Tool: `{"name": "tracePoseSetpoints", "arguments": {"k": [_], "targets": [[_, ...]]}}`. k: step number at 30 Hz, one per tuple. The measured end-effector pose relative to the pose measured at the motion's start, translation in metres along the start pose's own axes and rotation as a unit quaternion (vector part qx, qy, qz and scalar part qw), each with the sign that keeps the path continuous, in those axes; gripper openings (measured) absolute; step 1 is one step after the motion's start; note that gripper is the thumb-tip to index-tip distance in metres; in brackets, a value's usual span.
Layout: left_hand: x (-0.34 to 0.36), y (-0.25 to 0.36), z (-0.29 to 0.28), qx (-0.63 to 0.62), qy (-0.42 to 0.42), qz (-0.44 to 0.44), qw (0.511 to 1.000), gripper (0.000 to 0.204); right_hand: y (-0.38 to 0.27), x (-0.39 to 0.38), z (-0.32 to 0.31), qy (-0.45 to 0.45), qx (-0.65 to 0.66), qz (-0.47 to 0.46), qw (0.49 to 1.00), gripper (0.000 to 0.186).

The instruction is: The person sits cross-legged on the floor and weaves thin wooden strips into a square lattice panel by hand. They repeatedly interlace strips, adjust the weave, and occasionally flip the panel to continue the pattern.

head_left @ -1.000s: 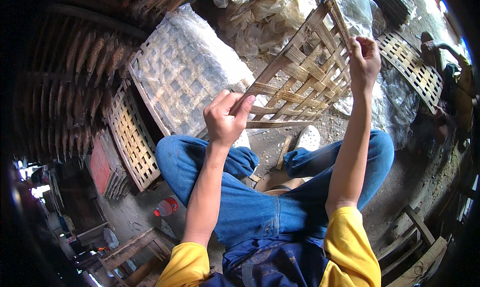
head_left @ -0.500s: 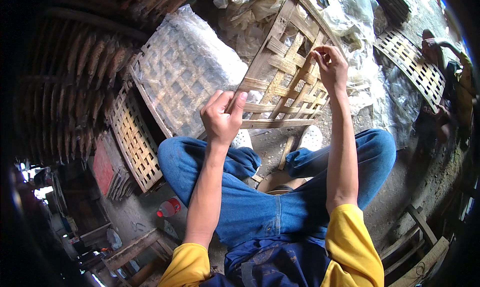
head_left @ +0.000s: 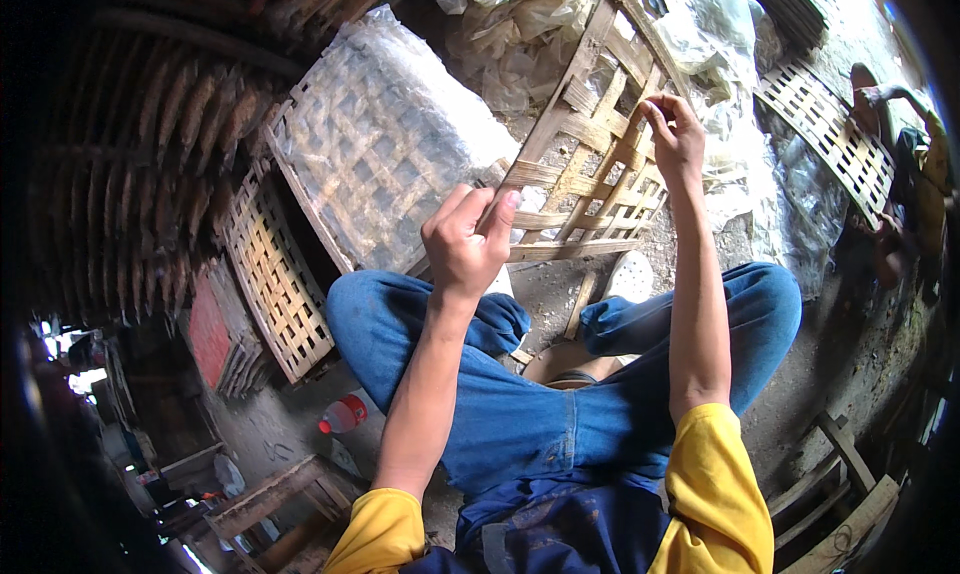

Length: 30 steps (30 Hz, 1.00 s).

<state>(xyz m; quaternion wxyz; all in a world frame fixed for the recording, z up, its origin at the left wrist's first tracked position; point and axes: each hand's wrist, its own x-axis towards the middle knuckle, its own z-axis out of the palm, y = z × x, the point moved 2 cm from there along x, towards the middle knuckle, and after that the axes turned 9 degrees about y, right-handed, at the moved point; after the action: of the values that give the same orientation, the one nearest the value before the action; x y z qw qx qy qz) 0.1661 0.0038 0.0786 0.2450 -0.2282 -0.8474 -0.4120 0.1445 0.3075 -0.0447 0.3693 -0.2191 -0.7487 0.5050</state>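
A wooden-framed panel of woven bamboo strips (head_left: 588,132) stands tilted in front of me above the floor. My left hand (head_left: 466,239) is closed round the lower left of its frame, thumb on top. At the panel's right side my right hand (head_left: 680,144) has thumb and forefinger pinched together against the weave. Whether a strip or something small is between those fingertips, I cannot make out. To the left, another woven panel (head_left: 380,149) lies under clear plastic sheeting, close to my left hand.
Crumpled plastic sheeting (head_left: 725,49) is heaped beyond the panel. A woven panel (head_left: 280,284) leans at left, near a red-labelled bottle (head_left: 343,414). Racks of dark slatted pieces (head_left: 170,134) fill the left. At far right, another person is beside a woven panel (head_left: 835,134). Wooden frames (head_left: 845,514) lie lower right.
The whole view has shifted slightly, with things appearing a little further right. Both hands keep much the same places on the panel; the right fingertips stay pinched.
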Motion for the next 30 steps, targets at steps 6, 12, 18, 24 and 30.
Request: {"name": "tracePoseSetpoints", "arguments": {"k": [6,12,18,24,30], "targets": [[-0.003,-0.004,-0.001,-0.009,0.004,-0.013,1.000,0.022,-0.003,0.000,-0.001,-0.003,-0.038,0.021,0.999,0.025],[0.002,-0.009,-0.001,0.013,-0.004,-0.024,1.000,0.022,0.006,0.003,-0.006,0.045,0.091,0.136,0.986,0.028],[0.002,-0.008,-0.001,0.011,-0.010,-0.025,1.000,0.021,0.034,0.013,-0.025,0.177,0.116,0.237,0.948,0.037],[0.002,0.005,0.000,-0.006,-0.026,0.012,1.000,0.018,0.034,0.016,-0.036,0.241,0.044,0.191,0.951,0.025],[0.000,0.007,0.000,-0.022,-0.030,0.008,0.999,0.021,0.020,0.017,-0.043,0.251,0.003,0.193,0.948,0.022]]}}
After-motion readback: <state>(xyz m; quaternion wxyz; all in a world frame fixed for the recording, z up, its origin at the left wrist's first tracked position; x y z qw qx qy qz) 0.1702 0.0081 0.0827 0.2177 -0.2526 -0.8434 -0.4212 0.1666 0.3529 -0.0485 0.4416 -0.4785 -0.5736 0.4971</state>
